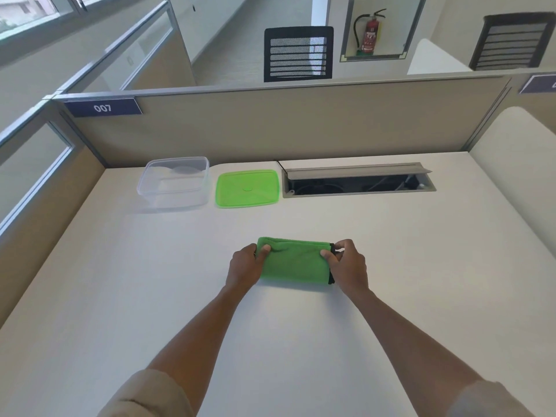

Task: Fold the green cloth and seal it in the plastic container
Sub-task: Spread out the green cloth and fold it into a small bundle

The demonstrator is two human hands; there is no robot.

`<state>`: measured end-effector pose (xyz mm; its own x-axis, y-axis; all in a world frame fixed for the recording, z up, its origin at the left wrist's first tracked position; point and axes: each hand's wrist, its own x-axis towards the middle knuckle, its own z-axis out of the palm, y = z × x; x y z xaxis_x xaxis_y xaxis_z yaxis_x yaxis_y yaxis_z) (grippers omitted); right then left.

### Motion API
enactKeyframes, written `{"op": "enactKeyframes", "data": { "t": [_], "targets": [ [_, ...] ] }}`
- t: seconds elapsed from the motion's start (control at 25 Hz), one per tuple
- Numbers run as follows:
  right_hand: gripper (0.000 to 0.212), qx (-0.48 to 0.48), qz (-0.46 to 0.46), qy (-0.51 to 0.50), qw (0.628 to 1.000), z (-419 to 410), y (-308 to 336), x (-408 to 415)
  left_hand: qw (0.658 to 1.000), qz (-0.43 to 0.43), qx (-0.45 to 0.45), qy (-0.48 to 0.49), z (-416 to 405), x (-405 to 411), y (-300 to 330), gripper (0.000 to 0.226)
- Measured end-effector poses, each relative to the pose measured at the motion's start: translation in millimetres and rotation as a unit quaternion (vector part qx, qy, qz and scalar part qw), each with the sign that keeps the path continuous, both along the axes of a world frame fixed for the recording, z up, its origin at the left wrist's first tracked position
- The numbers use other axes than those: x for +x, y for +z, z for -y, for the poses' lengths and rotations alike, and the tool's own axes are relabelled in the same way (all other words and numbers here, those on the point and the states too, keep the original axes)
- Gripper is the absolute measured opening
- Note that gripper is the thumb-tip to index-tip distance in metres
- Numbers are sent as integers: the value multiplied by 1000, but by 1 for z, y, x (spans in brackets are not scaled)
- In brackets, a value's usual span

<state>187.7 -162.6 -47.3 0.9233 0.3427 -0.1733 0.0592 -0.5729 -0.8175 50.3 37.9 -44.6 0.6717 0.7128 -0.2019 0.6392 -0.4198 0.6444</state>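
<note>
The green cloth (293,261) lies folded into a small rectangle on the white desk, with a black edge showing at its right end. My left hand (245,264) pinches the cloth's left end between thumb and fingers. My right hand (346,263) pinches its right end the same way. Farther back on the desk stands the clear plastic container (174,183), open and empty. Its green lid (247,188) lies flat on the desk just to the right of it, apart from it.
An open cable tray (358,180) is sunk into the desk at the back right. A beige partition (270,124) walls off the far edge, with another partition along the left. Bare white desk (150,281) surrounds the cloth.
</note>
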Motion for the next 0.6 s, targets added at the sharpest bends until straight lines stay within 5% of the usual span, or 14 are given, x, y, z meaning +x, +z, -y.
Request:
{"op": "enactKeyframes", "data": {
  "t": [0.32,0.6],
  "targets": [
    [20,-63,27,-1,998,-9,-13,2,995,-97,-9,26,-7,17,-14,44],
    [34,-129,9,-27,991,-5,-21,2,987,-131,-19,94,-2,28,-13,49]
  ]
}}
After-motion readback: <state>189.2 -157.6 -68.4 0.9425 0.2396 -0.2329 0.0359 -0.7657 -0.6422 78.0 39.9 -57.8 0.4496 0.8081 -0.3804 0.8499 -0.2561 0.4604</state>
